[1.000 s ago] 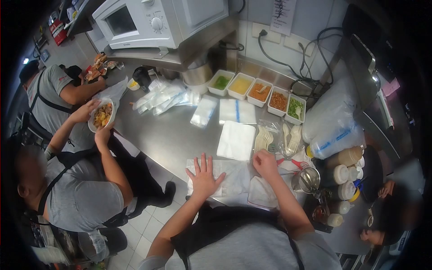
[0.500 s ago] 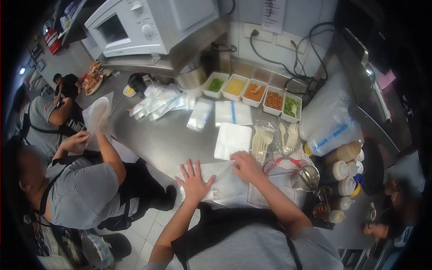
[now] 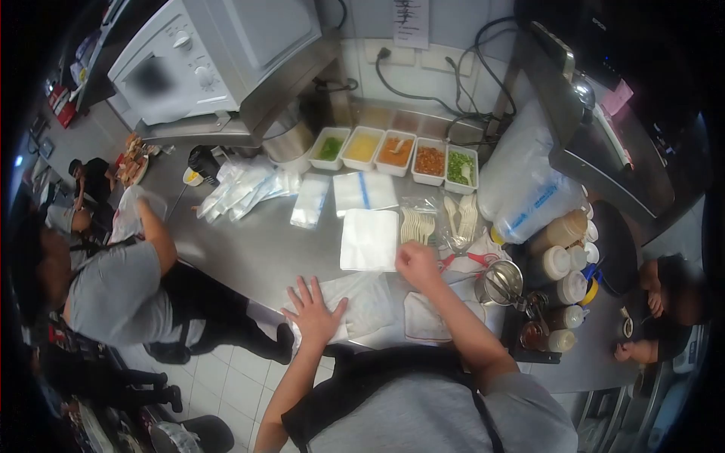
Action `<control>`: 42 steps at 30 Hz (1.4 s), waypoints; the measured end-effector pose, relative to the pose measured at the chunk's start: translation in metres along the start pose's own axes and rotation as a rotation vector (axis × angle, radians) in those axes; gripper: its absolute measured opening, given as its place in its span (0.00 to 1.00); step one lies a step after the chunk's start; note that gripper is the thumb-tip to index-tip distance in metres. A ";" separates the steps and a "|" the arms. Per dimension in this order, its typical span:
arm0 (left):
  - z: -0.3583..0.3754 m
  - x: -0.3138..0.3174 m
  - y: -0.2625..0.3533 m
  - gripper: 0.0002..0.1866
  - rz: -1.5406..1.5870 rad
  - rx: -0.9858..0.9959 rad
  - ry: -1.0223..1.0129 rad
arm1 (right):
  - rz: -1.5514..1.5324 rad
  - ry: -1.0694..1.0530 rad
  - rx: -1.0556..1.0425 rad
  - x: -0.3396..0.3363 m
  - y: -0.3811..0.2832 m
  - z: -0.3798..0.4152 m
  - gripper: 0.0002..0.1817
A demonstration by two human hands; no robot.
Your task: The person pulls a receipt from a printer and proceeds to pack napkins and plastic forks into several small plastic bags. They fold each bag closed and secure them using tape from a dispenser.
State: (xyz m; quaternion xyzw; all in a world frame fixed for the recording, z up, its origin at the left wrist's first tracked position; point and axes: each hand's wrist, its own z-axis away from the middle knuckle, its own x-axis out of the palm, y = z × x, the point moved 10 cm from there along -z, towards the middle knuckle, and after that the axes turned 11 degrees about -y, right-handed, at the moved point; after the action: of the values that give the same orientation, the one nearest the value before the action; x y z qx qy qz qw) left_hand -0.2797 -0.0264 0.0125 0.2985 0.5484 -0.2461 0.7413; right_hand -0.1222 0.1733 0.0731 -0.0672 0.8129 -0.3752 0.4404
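Observation:
On the steel counter's front edge, my left hand [image 3: 316, 315] lies flat with its fingers spread, resting on a translucent white plastic bag [image 3: 364, 303]. My right hand [image 3: 417, 264] is closed near the lower right corner of a stack of white napkins [image 3: 369, 240]; what its fingers hold, if anything, is hidden. Wooden forks [image 3: 417, 226] in clear plastic are just beyond that hand. Red-handled scissors [image 3: 468, 261] and a folded cloth [image 3: 423, 317] are to its right.
Five white tubs of toppings [image 3: 362, 147] line the back. Flat plastic packets [image 3: 242, 189] are at the left, below a white microwave [image 3: 177, 64]. Bottles [image 3: 557, 262] crowd the right side. A co-worker [image 3: 124, 294] stands at the left; another person [image 3: 664, 302] is at the right.
My right hand has moved off the bag toward the napkins' corner. The view has shifted. The co-worker at the left has lowered a bag.

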 end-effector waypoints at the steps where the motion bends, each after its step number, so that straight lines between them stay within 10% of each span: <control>1: 0.000 -0.002 0.000 0.49 0.002 -0.009 0.003 | -0.048 0.068 0.100 -0.013 0.006 0.001 0.03; 8: -0.007 0.005 -0.005 0.47 0.021 0.055 0.079 | -0.082 -0.434 -0.290 0.112 -0.093 0.025 0.27; 15: -0.023 -0.051 -0.015 0.18 0.157 0.517 0.225 | 0.208 -0.656 -0.066 0.134 -0.065 0.018 0.35; 17: -0.042 -0.032 -0.017 0.13 0.189 0.569 -0.153 | 0.233 -0.708 -0.161 0.140 -0.079 0.004 0.37; 26: -0.052 -0.071 -0.063 0.16 0.369 0.592 -0.364 | 0.251 -1.112 -0.050 0.171 -0.085 -0.065 0.09; 35: -0.035 -0.211 -0.149 0.08 0.239 0.519 0.360 | 0.160 -0.262 -0.558 0.097 -0.209 -0.156 0.03; 42: -0.021 -0.138 -0.173 0.06 0.178 0.524 0.519 | 0.256 -0.395 -0.676 0.176 -0.146 -0.099 0.07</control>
State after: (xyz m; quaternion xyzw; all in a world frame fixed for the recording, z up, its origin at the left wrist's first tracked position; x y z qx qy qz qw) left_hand -0.4519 -0.1280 0.1106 0.5768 0.6084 -0.2290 0.4947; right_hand -0.3367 0.0463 0.0865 -0.1772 0.7920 -0.0093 0.5842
